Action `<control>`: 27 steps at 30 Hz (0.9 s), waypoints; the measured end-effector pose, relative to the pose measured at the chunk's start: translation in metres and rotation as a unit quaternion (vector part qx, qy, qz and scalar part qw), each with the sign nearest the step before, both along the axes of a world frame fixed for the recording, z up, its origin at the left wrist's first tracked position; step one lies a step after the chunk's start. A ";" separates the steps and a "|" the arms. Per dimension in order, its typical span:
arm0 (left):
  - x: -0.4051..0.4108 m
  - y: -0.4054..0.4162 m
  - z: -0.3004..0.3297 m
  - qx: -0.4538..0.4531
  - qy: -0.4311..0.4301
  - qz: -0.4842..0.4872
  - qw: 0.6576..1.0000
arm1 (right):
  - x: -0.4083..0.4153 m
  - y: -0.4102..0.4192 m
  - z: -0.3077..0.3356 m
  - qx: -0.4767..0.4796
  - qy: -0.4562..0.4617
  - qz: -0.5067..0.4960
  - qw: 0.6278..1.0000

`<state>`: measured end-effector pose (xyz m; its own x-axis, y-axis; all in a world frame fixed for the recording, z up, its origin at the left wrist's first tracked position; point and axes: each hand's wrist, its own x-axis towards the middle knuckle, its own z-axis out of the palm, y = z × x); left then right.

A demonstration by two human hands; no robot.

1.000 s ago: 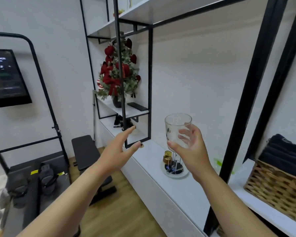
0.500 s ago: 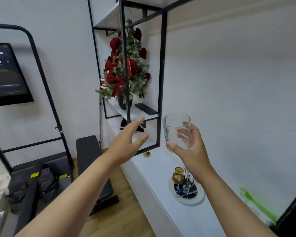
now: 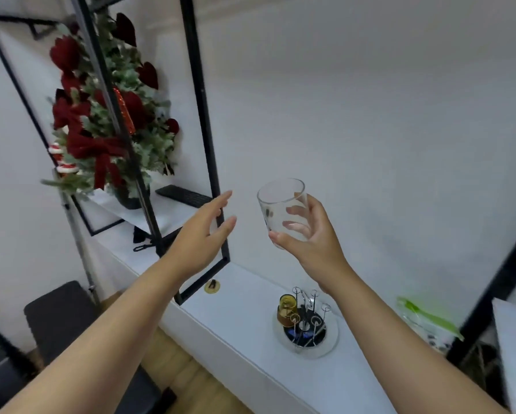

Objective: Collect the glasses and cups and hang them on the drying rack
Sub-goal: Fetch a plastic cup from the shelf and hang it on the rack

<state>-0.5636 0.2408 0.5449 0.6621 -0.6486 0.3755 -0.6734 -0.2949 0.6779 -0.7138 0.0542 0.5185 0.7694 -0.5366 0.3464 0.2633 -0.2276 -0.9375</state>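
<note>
My right hand (image 3: 313, 243) holds a clear drinking glass (image 3: 276, 201) upright by its lower part, raised in the air above the white counter (image 3: 245, 333). My left hand (image 3: 201, 234) hovers to the left of the glass with fingers spread and holds nothing. Below my right wrist the drying rack (image 3: 309, 324) stands on a round glass base, its thin metal prongs ending in loops. A small amber glass (image 3: 286, 310) hangs upside down on one prong at the rack's left side.
A black metal shelf frame (image 3: 203, 127) rises just behind my left hand. A decorated small tree (image 3: 107, 121) with red bows stands on a shelf at left. A green-and-clear packet (image 3: 427, 321) lies on the counter at right. A dark bench (image 3: 59, 312) sits on the wooden floor.
The view has moved closer and tilted down, so the drying rack now shows larger below my right wrist. Both hands keep their pose, the glass still in my right hand.
</note>
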 end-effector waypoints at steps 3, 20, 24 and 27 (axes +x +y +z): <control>0.041 -0.020 -0.008 0.017 -0.002 -0.047 0.999 | 0.017 0.002 -0.009 0.016 0.002 -0.052 0.999; 0.106 -0.158 -0.126 0.057 0.061 -0.156 0.984 | 0.045 -0.080 -0.119 0.048 0.103 -0.165 0.980; 0.121 -0.187 -0.170 0.097 0.090 -0.172 0.976 | 0.053 -0.097 -0.161 0.057 0.147 -0.164 0.974; 0.133 -0.202 -0.209 0.126 0.102 -0.196 0.967 | 0.061 -0.103 -0.193 0.066 0.177 -0.174 0.966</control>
